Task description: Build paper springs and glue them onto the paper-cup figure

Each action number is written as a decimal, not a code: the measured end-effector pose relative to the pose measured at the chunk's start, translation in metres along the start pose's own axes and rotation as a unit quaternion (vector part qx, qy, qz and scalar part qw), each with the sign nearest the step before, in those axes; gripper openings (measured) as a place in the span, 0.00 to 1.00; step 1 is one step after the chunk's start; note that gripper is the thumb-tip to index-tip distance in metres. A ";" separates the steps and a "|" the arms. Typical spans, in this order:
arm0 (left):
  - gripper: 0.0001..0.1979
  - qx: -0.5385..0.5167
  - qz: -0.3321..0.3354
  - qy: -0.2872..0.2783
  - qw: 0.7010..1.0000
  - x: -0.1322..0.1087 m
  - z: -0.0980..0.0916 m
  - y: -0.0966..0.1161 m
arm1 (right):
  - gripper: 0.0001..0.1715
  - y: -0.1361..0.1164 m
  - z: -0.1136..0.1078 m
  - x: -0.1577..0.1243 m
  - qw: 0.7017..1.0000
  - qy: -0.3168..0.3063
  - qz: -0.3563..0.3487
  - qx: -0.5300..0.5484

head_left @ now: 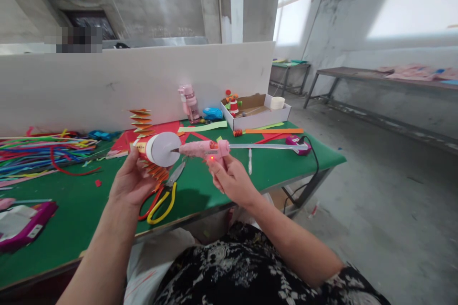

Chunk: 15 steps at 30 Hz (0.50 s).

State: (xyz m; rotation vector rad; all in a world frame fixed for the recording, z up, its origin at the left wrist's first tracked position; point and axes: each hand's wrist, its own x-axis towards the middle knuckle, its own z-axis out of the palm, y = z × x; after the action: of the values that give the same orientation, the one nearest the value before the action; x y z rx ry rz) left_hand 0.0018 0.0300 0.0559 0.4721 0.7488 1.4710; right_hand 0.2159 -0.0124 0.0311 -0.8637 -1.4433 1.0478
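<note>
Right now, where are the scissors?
The scissors lie on the green table, just below the left hand and its paper roll.

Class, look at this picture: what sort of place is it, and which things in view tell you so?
Probably a craft workshop in a bare concrete hall: a green-topped table strewn with pipe cleaners, scissors, and a pink glue gun in the right hand.

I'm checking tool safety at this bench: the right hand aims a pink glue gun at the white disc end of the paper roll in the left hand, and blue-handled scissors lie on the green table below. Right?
Not quite. The head view shows the scissors have yellow and red handles, not blue. The rest holds: right hand aims the pink glue gun at the paper roll in the left hand, above the green table.
</note>
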 end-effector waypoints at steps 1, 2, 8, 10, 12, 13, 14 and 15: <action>0.18 -0.001 0.000 -0.003 1.000 0.000 -0.001 0.000 | 0.15 -0.001 0.000 0.000 1.000 0.003 0.001 0.011; 0.19 0.000 0.001 -0.006 1.000 0.000 -0.001 -0.001 | 0.15 -0.001 0.000 0.001 1.000 0.008 0.000 0.020; 0.20 0.001 0.006 -0.017 1.000 0.000 -0.001 -0.001 | 0.16 -0.001 -0.002 0.006 1.000 0.017 -0.002 0.018; 0.20 -0.004 0.000 -0.018 1.000 0.001 -0.003 -0.002 | 0.15 -0.001 -0.001 0.007 1.000 0.015 -0.003 0.017; 0.20 -0.009 -0.009 -0.021 1.000 0.003 -0.006 -0.003 | 0.15 -0.002 0.000 0.007 1.000 0.016 -0.007 0.015; 0.20 -0.010 -0.014 -0.025 1.000 0.004 -0.007 -0.004 | 0.16 -0.002 0.000 0.007 1.000 0.017 -0.010 0.014; 0.20 -0.011 -0.018 -0.028 0.999 0.005 -0.008 -0.004 | 0.16 -0.002 0.001 0.006 1.000 0.017 -0.012 0.013; 0.20 -0.010 -0.020 -0.030 0.999 0.005 -0.008 -0.004 | 0.15 -0.003 0.001 0.005 1.000 0.016 -0.014 0.011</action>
State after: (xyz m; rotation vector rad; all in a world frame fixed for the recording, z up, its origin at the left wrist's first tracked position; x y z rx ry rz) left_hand -0.0009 0.0338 0.0468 0.4818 0.6909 1.4201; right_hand 0.2138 -0.0085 0.0356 -0.8388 -1.4100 1.0241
